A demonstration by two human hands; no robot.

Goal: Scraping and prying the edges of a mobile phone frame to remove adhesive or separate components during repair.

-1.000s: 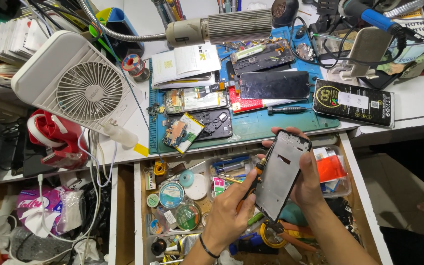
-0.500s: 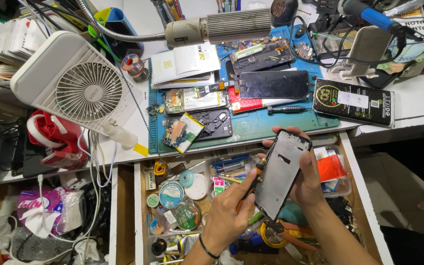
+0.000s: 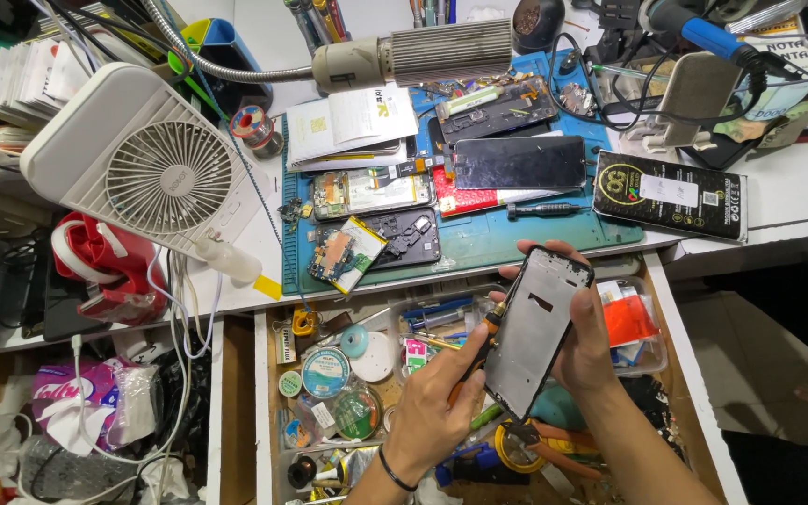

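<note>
Cluttered tabletop [image 3: 516,245] above an open drawer [image 3: 675,318]: my right hand [image 3: 586,341] grasps the phone frame [image 3: 537,332] over it, fingers clenched; my left hand [image 3: 432,411] grips a screwdriver [image 3: 481,344] against its edge. A slip there might gouge the frame.

A white desk fan [image 3: 156,173] is set at the left of the worktop [image 3: 787,201], beside a blue repair mat [image 3: 516,238] on which opened phones and a dark screen panel [image 3: 519,162] are laid. A black box [image 3: 670,194] is placed just right of the mat, and a grey lamp head [image 3: 423,56] is held above it on a flexible neck. Below, an open drawer [image 3: 268,411] is filled with round tins and small parts.
</note>
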